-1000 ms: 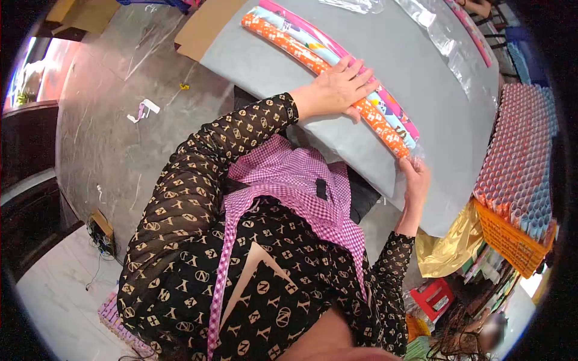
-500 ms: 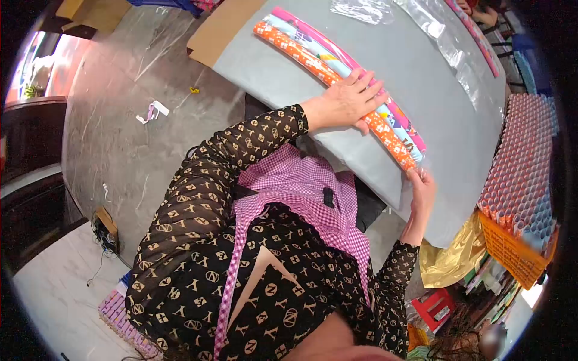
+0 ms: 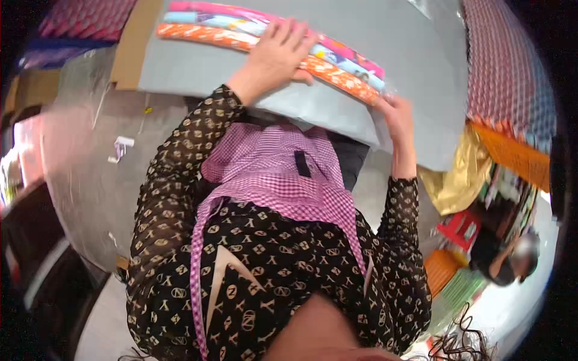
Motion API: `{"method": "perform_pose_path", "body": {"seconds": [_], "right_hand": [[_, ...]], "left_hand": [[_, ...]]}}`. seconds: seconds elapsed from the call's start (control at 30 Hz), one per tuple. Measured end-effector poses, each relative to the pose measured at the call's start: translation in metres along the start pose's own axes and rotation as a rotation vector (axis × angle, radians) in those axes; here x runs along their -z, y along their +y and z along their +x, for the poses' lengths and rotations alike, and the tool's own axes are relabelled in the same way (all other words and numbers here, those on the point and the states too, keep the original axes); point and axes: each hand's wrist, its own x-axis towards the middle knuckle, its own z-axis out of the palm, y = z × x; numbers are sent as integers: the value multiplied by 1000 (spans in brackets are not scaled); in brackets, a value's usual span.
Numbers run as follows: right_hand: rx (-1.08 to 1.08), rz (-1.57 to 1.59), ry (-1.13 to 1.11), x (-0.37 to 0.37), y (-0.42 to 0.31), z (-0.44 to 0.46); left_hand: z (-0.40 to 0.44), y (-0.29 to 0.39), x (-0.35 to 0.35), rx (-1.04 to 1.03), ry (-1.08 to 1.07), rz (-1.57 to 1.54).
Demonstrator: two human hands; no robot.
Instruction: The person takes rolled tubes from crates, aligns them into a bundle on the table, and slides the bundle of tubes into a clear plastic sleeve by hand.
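Three patterned wrapping paper rolls lie side by side on the grey-covered table: an orange roll point(image 3: 337, 74) nearest me, a light blue roll point(image 3: 208, 20) in the middle and a pink roll point(image 3: 223, 9) farthest away. Their shine suggests clear film around them. My left hand point(image 3: 278, 53) rests flat across the middle of the rolls, fingers spread. At their right end, my right hand point(image 3: 396, 117) has thumb and fingers closed at the tip of the orange roll; blur hides whether it grips the roll itself or film there.
The grey table cover point(image 3: 427, 90) reaches under the rolls, with brown cardboard point(image 3: 129, 57) at its left edge. Stacked rolls point(image 3: 506, 78) rise on the right above an orange crate point(image 3: 512, 156). Gold sheeting point(image 3: 454, 180) hangs below. Another person point(image 3: 503, 256) is at lower right.
The head view has turned, so the table and rolls appear higher and farther left. Both hands keep their places on the rolls, left on the middle, right at the end.
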Motion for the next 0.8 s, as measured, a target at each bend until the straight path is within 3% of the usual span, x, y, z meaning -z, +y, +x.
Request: {"method": "perform_pose_path", "body": {"seconds": [0.43, 0.6, 0.73, 0.8], "right_hand": [[-39, 135, 16, -12, 3, 3], [18, 27, 24, -15, 2, 1], [-9, 128, -11, -12, -3, -4], [36, 8, -28, -9, -1, -5]], "left_hand": [[2, 0, -2, 19, 19, 69], [2, 1, -1, 27, 17, 102], [2, 0, -3, 27, 43, 113], [2, 0, -2, 21, 52, 120]]}}
